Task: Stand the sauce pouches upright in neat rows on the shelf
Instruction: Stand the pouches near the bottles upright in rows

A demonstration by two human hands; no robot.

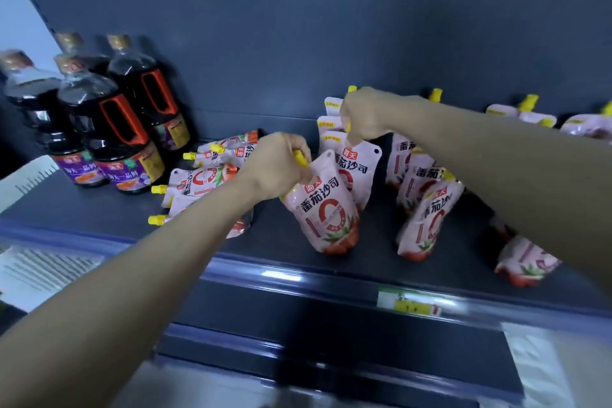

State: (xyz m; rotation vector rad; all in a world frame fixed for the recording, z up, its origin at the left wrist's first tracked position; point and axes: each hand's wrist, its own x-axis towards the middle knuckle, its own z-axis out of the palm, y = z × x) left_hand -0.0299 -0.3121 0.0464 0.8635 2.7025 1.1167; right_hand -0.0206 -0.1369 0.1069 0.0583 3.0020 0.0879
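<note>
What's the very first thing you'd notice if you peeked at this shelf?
Two bare arms reach in: the left hand pinches the yellow spout of a pink tomato sauce pouch standing at mid-shelf, while the right hand grips the top of another pouch just behind it. To the left, a heap of pouches lies flat, and dark soy sauce bottles with red handles stand at the far left.

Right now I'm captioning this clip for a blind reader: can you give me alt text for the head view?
Two bare hands each grip a tomato sauce pouch by its yellow spout on a dark shelf: the left hand holds the front pouch, the right hand the pouch behind it. More pouches lie flat to the left, beside dark sauce bottles.
</note>
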